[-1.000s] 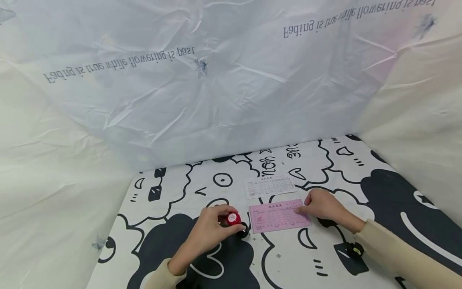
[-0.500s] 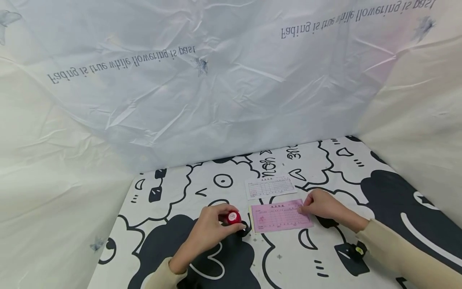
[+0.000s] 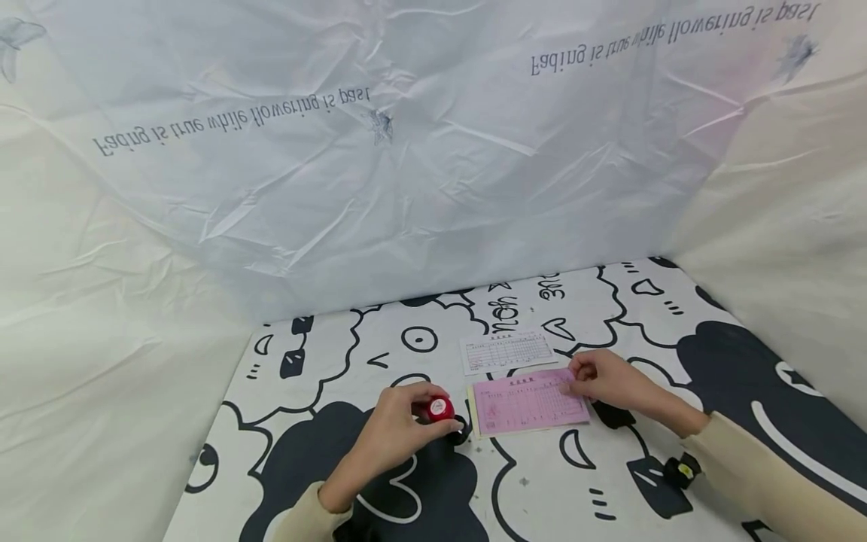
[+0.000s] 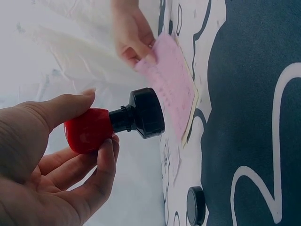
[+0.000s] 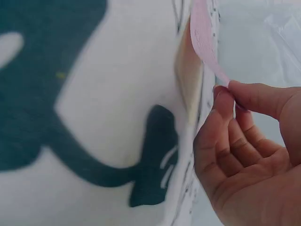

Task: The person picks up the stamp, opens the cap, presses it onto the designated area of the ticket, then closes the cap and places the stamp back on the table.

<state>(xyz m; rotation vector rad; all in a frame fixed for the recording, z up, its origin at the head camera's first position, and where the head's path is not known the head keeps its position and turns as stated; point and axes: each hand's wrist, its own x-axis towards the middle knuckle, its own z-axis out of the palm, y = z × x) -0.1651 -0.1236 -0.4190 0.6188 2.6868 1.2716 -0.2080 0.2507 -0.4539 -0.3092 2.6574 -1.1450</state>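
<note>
A stamp with a round red handle [image 4: 89,131] and a black head [image 4: 146,113] is gripped by my left hand [image 3: 389,429], held above the table. Its black end points away from the palm in the left wrist view. Between thumb and fingers, my right hand [image 3: 612,382] pinches the right side of a pink printed form [image 3: 528,403]. That side is lifted and bends upward in the right wrist view. Under the pink form a yellow sheet [image 3: 473,412] shows along its left edge. Behind them lies a white printed form [image 3: 508,352], flat on the table.
A round black cap [image 4: 195,205] lies on the table near the left hand. The table is covered with a black-and-white cartoon cloth [image 3: 433,482]. Pale plastic sheeting [image 3: 406,188] hangs behind and on both sides.
My right hand has drawn slightly up and to the right, lifting the pink form's right side. The yellow edge now shows at the left. My left hand with the stamp has stayed nearly still.
</note>
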